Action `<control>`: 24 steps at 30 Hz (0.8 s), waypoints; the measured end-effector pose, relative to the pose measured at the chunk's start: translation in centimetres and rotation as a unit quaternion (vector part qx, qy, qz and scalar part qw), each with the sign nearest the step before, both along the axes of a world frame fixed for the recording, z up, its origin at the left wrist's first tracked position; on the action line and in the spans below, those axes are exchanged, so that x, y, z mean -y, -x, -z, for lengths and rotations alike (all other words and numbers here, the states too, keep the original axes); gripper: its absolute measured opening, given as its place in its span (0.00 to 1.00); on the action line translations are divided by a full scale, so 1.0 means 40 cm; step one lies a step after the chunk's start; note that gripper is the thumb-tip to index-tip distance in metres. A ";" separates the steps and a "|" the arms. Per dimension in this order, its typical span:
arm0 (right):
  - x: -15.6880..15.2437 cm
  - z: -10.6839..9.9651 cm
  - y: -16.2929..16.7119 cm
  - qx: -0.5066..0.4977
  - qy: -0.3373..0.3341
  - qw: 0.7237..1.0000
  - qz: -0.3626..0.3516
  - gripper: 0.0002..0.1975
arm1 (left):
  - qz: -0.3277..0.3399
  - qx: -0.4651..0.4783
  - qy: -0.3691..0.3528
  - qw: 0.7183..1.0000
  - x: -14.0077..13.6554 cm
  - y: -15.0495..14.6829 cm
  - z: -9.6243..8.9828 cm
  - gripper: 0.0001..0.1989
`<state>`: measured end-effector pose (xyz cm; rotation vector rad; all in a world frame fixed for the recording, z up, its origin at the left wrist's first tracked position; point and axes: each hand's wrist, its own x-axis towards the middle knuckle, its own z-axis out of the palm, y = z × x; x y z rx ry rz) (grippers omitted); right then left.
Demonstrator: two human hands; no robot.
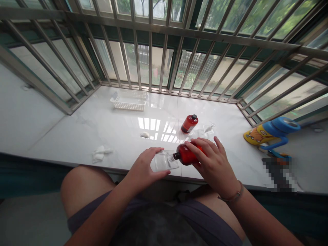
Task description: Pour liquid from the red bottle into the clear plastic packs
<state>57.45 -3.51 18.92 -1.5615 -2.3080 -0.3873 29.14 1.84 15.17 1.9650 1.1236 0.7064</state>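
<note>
My right hand (211,159) grips a shiny red-brown bottle (185,154) from above and tips it nearly level, its black neck pointing left. Right at that neck is a clear container (161,160) with what looks like a ribbed mouth; whether liquid is flowing, I cannot make out. My left hand (145,165) curves around the clear container, thumb on the near side and fingers on the far side. Behind my right hand, a second red-brown bottle (190,123) with a black cap stands on the white counter (123,130). A crumpled clear wrapper (209,128) lies beside it.
A white perforated basket (130,102) sits at the back left. White crumpled tissue (101,153) and a smaller white wad (145,135) lie on the counter. At right are a blue-and-yellow flask (269,131) and a pixelated item (279,174). Metal bars (166,61) line the window.
</note>
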 end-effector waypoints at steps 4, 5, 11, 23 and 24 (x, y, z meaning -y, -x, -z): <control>0.000 0.002 -0.001 0.001 -0.002 1.000 0.001 0.30 | -0.003 0.003 -0.002 1.000 0.001 -0.001 0.001 0.35; 0.000 0.001 -0.001 0.002 -0.003 1.000 0.001 0.30 | -0.003 0.004 -0.002 1.000 0.001 -0.001 0.001 0.35; 0.000 -0.001 -0.001 0.007 -0.001 1.000 0.003 0.31 | -0.003 0.002 0.004 1.000 0.002 -0.001 0.004 0.35; 0.000 0.001 -0.004 0.007 -0.008 1.000 0.003 0.29 | -0.013 0.007 0.005 1.000 0.001 0.002 0.016 0.34; -0.001 0.001 -0.005 0.007 -0.009 1.000 0.004 0.29 | -0.014 0.007 0.007 1.000 0.001 0.002 0.016 0.34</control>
